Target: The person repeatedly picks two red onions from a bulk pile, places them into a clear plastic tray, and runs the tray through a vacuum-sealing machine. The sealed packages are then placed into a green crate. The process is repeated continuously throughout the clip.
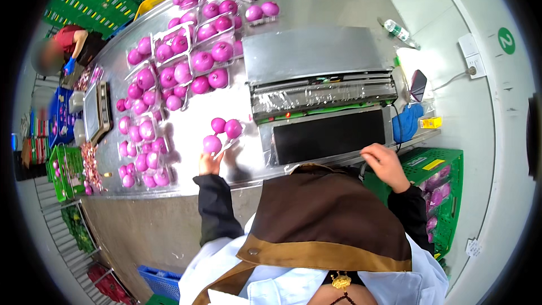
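My left hand [210, 163] grips a clear plastic tray [230, 143] of red onions [218, 125] above the steel table. To its left and beyond it, many clear trays of red onions [168, 77] stand side by side and partly stacked. My right hand [385, 164] holds nothing that I can see, its fingers bent close together near the front right edge of the film wrapping machine [322, 93]. Clear film lies over the machine's roller, and a black plate [330, 136] spans its front.
A green crate [449, 216] with wrapped onions stands at the right, below the table. A scale [96, 112] sits at the table's left end. A bottle [400, 33], a phone [418, 85] and a blue cloth-like item [408, 122] lie at the right. A co-worker [70, 46] is at the far left.
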Available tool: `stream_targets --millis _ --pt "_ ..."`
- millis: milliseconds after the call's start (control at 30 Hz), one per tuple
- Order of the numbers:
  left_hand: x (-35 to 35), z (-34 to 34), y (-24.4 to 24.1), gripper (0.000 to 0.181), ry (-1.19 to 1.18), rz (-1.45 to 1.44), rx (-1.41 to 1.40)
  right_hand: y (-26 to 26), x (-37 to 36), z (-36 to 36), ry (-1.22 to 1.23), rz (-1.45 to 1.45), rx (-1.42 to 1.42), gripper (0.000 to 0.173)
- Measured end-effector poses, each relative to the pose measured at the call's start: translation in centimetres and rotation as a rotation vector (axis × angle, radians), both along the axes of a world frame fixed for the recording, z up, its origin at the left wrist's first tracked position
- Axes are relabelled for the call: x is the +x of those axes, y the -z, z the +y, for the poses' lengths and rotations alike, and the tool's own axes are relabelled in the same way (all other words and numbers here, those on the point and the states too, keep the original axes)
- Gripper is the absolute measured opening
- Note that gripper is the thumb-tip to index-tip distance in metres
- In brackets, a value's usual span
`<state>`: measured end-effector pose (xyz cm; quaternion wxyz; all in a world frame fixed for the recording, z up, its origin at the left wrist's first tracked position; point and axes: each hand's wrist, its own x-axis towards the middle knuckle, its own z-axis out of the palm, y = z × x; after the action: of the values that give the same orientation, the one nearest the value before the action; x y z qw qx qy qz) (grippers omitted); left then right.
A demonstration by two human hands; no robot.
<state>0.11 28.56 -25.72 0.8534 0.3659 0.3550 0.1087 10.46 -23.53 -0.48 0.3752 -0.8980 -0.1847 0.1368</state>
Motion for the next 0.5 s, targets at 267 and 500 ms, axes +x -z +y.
stream_targets --millis 267,500 --pt "11.2 -4.7 -20.1 0.014 0.279 -0.228 0.307 0.8 10.3 7.2 -0.096 0.137 0.352 0.027" --pt "25.7 -17.5 -19.3 0.020 0.456 -0.240 0.093 4.4 21.1 10.5 0.188 0.400 0.585 0.056"
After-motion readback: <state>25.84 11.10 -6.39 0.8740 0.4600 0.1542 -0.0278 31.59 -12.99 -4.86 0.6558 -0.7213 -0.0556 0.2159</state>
